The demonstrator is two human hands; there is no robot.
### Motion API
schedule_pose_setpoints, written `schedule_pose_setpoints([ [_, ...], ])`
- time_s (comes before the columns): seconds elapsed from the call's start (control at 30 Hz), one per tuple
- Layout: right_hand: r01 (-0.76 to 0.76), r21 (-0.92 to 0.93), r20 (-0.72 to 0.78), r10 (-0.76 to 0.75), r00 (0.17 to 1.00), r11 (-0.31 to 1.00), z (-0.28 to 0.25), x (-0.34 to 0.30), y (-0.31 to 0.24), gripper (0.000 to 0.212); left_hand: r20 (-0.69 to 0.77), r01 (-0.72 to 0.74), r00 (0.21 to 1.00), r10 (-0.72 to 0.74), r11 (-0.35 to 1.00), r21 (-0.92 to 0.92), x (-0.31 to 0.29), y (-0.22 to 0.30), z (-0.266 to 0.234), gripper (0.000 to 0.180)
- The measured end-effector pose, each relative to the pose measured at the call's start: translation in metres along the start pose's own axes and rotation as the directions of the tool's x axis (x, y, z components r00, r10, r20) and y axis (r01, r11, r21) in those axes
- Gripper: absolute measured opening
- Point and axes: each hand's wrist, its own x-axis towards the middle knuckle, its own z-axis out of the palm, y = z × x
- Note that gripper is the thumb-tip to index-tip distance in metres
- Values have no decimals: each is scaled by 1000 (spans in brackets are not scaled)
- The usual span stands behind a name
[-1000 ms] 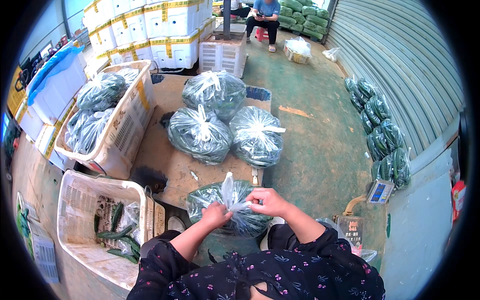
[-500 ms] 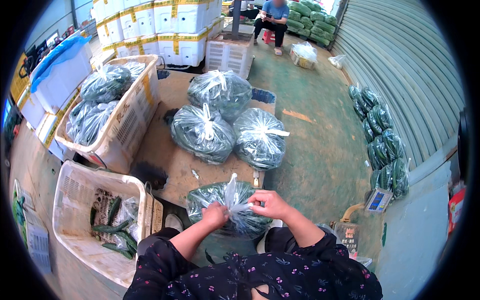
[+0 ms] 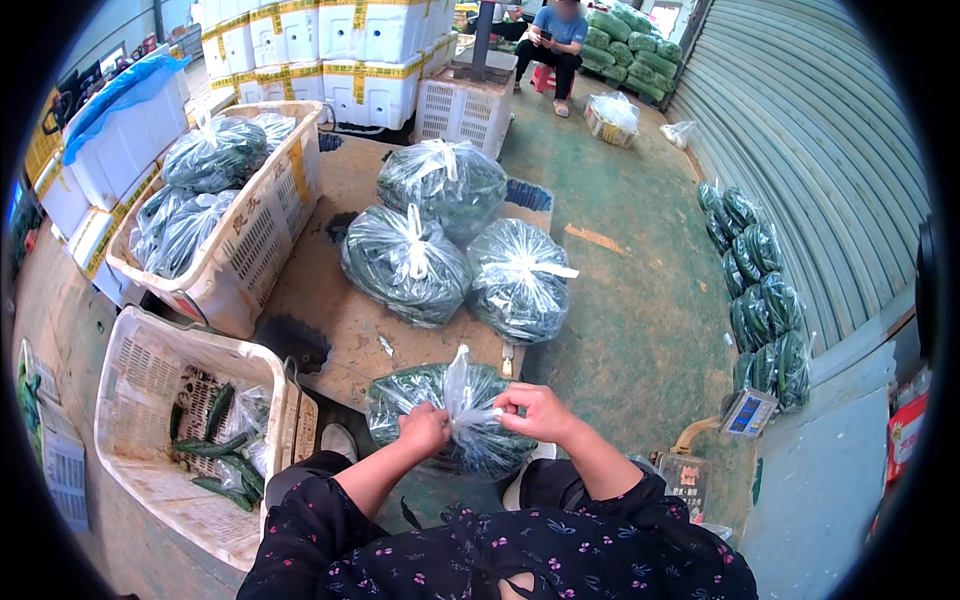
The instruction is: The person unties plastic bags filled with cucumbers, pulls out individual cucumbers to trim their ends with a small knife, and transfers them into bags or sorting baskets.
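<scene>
A clear plastic bag point(image 3: 395, 395) packed with dark green cucumbers stands in front of me, its gathered neck pointing up. My left hand point(image 3: 425, 429) is closed on the plastic at the left of the neck. With pinched fingers, my right hand point(image 3: 531, 413) grips a twisted end of the bag on the other side. Just beyond are three knotted bags of cucumbers, one at the back point(image 3: 442, 185), one at left point(image 3: 405, 268) and one at right point(image 3: 522, 290), on a brown board point(image 3: 330, 235).
At left, a white crate point(image 3: 135, 400) has loose cucumbers in it; behind it another crate point(image 3: 265, 235) holds bagged ones. Foam boxes point(image 3: 370, 95) are stacked at the back. Bagged cucumbers point(image 3: 765, 310) line the right wall near a scale point(image 3: 748, 412). A person point(image 3: 555, 45) sits far back.
The view has shifted slightly. Both hands keep their hold on the bag's neck, with little other visible movement.
</scene>
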Motion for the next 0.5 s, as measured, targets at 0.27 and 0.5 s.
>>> schedule_pose_setpoints([
  [0.27, 52, -13, -14, -52, 999, 999, 1, 0, 2, 11, -81, -36, 996, 39, 999, 33, -2, -1, 4, 20],
  [0.5, 16, -5, -14, -16, 1000, 1000, 0, 0, -1, 12, -226, -64, 972, 59, 998, -14, -5, 1, 2, 14],
])
